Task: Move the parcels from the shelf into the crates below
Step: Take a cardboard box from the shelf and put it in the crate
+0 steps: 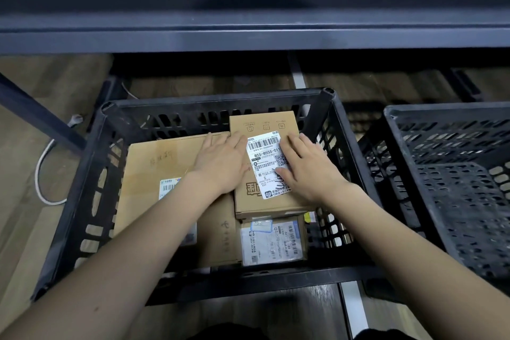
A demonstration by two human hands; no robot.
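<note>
A brown cardboard parcel with a white barcode label lies on top of other parcels inside the black plastic crate. My left hand lies flat on its left edge, fingers straight. On the label's right side my right hand presses down, fingers also straight. Under my left forearm sits a large flat brown box. A smaller parcel with a glossy label lies at the crate's near side. The dark shelf above shows no parcels in view.
A second black crate stands to the right and holds nothing visible. A white cable curls on the wooden floor at the left, beside a slanted dark shelf strut.
</note>
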